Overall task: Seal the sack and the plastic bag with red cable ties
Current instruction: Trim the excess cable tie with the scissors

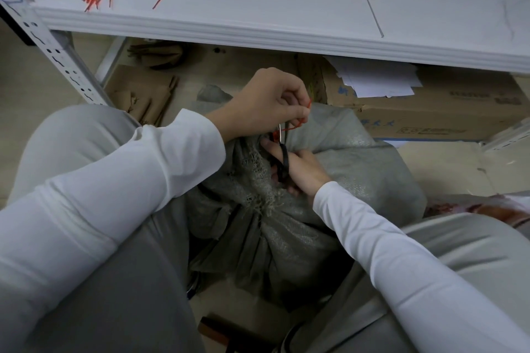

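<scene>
Two hands meet at the neck of the sack (358, 169): left hand (266, 100) pinches the red cable tie (296, 125) tail taut; right hand (301, 170) grips scissors (284, 156). Best cut probably close beside the lock.

Wears a white long-sleeved top, plain and without print. Shows a left sleeve (114, 180) of smooth, thin cloth, crossed by soft folds along the forearm and by a broader band-like crease nearer the elbow. Shows a right sleeve (401, 252) of the same cloth, with finer wrinkles. Ends both sleeves in plain close cuffs at the wrists, leaving the left hand (266, 103) and right hand (301, 169) bare. Wears light grey trousers (464, 261), plain and matt, darker in shade along the inner left leg.
</scene>
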Tool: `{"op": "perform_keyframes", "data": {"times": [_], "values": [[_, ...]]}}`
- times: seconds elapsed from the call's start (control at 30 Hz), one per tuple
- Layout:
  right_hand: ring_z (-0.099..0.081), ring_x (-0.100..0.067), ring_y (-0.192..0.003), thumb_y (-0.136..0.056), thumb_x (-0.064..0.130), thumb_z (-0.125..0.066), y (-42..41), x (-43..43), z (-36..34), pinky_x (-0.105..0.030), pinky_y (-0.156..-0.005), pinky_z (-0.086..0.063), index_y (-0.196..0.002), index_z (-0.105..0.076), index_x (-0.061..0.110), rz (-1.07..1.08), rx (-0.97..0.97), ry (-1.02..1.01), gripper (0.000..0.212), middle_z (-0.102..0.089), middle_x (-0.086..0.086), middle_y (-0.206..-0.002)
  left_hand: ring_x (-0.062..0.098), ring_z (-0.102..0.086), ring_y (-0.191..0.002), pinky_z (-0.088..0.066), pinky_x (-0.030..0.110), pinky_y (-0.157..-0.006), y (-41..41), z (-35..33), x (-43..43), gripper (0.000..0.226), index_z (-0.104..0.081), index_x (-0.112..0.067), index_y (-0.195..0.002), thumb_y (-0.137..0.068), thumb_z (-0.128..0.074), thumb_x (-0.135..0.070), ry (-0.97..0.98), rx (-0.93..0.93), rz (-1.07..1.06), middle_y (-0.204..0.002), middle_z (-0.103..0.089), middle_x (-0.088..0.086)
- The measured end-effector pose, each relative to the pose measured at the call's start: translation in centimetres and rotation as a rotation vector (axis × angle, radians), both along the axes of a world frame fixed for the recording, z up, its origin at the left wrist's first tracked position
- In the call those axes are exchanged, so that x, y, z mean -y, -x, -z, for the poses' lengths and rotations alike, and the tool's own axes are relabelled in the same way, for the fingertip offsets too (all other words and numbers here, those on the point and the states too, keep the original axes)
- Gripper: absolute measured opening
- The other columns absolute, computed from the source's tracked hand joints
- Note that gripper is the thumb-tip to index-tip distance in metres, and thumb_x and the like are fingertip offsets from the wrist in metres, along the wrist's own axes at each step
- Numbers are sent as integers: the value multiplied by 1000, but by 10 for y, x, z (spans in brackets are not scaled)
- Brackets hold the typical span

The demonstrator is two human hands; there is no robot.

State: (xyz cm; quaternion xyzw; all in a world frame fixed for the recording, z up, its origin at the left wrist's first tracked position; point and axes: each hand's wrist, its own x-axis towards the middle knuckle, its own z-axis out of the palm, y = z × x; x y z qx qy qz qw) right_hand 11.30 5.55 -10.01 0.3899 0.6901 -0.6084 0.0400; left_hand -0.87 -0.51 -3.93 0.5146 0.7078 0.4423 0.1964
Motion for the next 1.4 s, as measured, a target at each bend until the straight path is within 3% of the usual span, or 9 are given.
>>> {"op": "perform_keyframes", "data": {"times": [0.13,0.27,0.47,0.6,0.77,0.93,1.13,1.27,1.4], "values": [[-50,-8,-36,-75,59,-68,2,-3,0,-19,-38,-34,-71,-64,7,-12,-29,-2,52,-65,-7,-60,13,-72,-67,-59,24,-67,3,2,0,5,-67,-1,-84,-83,-70,-4,-6,-8,-25,-76,-72,10],[-54,-10,-44,-71,60,-71,3,-4,5,-25,-54,-40,-56,-62,14,-41,-33,-68,50,-61,0,-48,14,-72,-66,-59,24,-68,11,3,-2,4,-66,-1,-83,-84,-69,-3,-19,18,-117,-75,-71,8],[-57,-13,-52,-61,71,-71,2,-6,9,-24,-51,-42,-64,-66,12,-11,-17,-99,59,-66,-2,-55,14,-72,-66,-59,25,-68,8,2,-2,4,-66,0,-83,-84,-69,-2,-39,35,-92,-74,-71,8],[-60,-15,-55,-68,70,-65,2,-9,6,-18,-38,-35,-78,-67,9,-31,15,-58,62,-71,-5,-65,16,-72,-67,-60,27,-68,0,2,-1,6,-67,4,-84,-83,-70,-1,-28,8,-25,-75,-72,13],[-60,-18,-50,-57,67,-73,5,-7,10,-31,-57,-47,-76,-67,7,-8,-36,-48,63,-66,-5,-57,16,-72,-68,-60,30,-71,7,3,0,6,-68,3,-84,-84,-69,-3,-44,-12,-98,-78,-73,13],[-60,-18,-49,-47,70,-73,5,-7,13,-33,-59,-50,-73,-67,8,-14,-43,-61,68,-64,-4,-54,16,-72,-68,-60,30,-72,6,3,-1,6,-68,2,-85,-84,-69,-4,-36,-24,-109,-78,-73,12],[-47,-8,-33,-75,62,-66,0,-10,3,-17,-36,-32,-68,-62,10,-52,-23,-13,53,-65,-11,-60,15,-72,-67,-59,24,-67,-1,0,0,6,-67,3,-85,-84,-69,-3,-35,14,-15,-76,-72,13],[-61,-17,-49,-65,62,-74,3,-8,7,-27,-54,-47,-69,-65,8,-16,-59,-40,55,-65,-8,-57,14,-72,-68,-58,22,-67,3,2,0,6,-68,2,-85,-84,-69,-4,-62,-15,-81,-77,-72,11],[-60,-18,-47,-52,68,-74,5,-6,8,-37,-65,-52,-73,-69,4,-16,-50,-62,67,-64,-8,-53,16,-72,-67,-59,24,-67,8,6,0,5,-67,1,-82,-85,-67,-3,-89,-22,-163,-78,-72,14]]}}
